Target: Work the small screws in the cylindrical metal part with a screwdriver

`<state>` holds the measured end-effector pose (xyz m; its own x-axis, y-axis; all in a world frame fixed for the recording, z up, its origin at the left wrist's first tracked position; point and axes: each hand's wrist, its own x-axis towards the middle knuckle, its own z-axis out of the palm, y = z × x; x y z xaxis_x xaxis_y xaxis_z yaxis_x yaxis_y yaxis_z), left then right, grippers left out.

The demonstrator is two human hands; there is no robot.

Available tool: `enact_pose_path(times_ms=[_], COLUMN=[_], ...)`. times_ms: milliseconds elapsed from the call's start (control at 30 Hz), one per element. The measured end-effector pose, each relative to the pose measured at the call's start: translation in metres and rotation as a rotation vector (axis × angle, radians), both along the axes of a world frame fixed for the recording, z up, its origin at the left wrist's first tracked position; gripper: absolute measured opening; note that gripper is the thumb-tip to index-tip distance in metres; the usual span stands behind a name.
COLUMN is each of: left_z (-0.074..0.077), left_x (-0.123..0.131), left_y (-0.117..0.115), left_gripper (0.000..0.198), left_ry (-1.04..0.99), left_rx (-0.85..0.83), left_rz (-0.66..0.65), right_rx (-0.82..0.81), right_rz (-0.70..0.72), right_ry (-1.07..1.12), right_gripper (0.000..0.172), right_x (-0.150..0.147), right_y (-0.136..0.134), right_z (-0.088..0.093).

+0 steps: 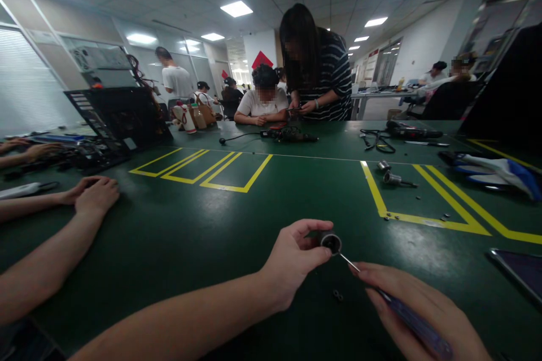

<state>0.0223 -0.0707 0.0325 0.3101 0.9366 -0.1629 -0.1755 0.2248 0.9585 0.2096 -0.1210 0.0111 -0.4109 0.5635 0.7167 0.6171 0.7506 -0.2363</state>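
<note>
So the metal cup [331,243] is up in the air in front of the person, held over the counter [228,225], and imo the grip is where trouble could start. The left hand [292,262] has its fingers pinched narrow around the cup, thumb by the rim, open end facing back toward the camera. The right hand [423,296] has its fingers wrapped round the screwdriver [417,324], shaft pointing at the lower edge of the cup. Can't tell if the tip is inside or just against the rim, it's too small and dark. My worry: the cup is round and probably smooth, so if the tip pushes hard off-centre it could twist out of that pinch, or the tip could skid off the edge into the left thumb, which sits right near it. Also, two little metal bits [337,295] lie on the counter just below, so a dropped cup or careless wrist might knock them away. Same deal with the small loose pieces [444,216] by the yellow tape [373,189], super easy to lose if a sleeve or tool brushes past.
</note>
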Motion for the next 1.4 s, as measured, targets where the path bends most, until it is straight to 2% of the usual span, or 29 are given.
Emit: enact_pose_path(times_ms=[267,433,533,667,767,800,900,967,1033,1167,1300,1400], left_z=[-0.004,-0.008,-0.011,-0.014,-0.010,-0.008,-0.004,-0.004,-0.004,-0.005,-0.005,-0.005], left_x=[0.006,0.007,0.007,0.005,0.005,0.005,0.004,0.003,0.001,-0.001,-0.002,-0.003], left_y=[0.001,0.002,0.003,0.006,0.008,0.008,0.008,0.008,0.009,0.010,0.009,0.009], left_gripper=[0.023,0.020,0.019,0.019,0.020,0.020,0.023,0.025,0.028,0.031,0.030,0.030], left_ry=[0.053,0.054,0.051,0.051,0.055,0.052,0.044,0.041,0.041,0.038,0.016,0.012], left_rx=[0.022,0.030,0.041,0.023,-0.010,-0.021,-0.045,-0.051,-0.051,-0.055,-0.059,-0.066], left_rz=[0.098,0.111,0.111,0.110,0.130,0.136,0.146,0.140,0.132,0.130,0.110,0.100], right_rx=[0.100,0.114,0.078,-0.065,-0.213,-0.295,-0.643,-0.866,-0.977,-0.964,-0.860,-0.772], right_rz=[-0.014,-0.022,0.027,-0.014,-0.093,-0.123,-0.203,-0.210,-0.193,-0.191,-0.096,-0.103], right_ry=[-0.012,-0.034,-0.010,0.134,0.259,0.298,0.468,0.606,0.689,0.633,0.522,0.437], right_gripper=[0.025,0.023,0.025,0.026,0.016,0.014,0.023,0.025,0.023,0.019,0.014,0.012], right_x=[-0.006,-0.007,-0.007,-0.007,-0.006,-0.006,-0.007,-0.009,-0.011,-0.008,-0.003,-0.002], right_y=[-0.003,-0.003,-0.003,-0.008,-0.009,-0.008,-0.002,0.002,0.006,0.010,0.011,0.011], right_z=[0.007,0.011,0.012,0.010,0.007,0.007,0.007,0.007,0.007,0.008,0.007,0.007])
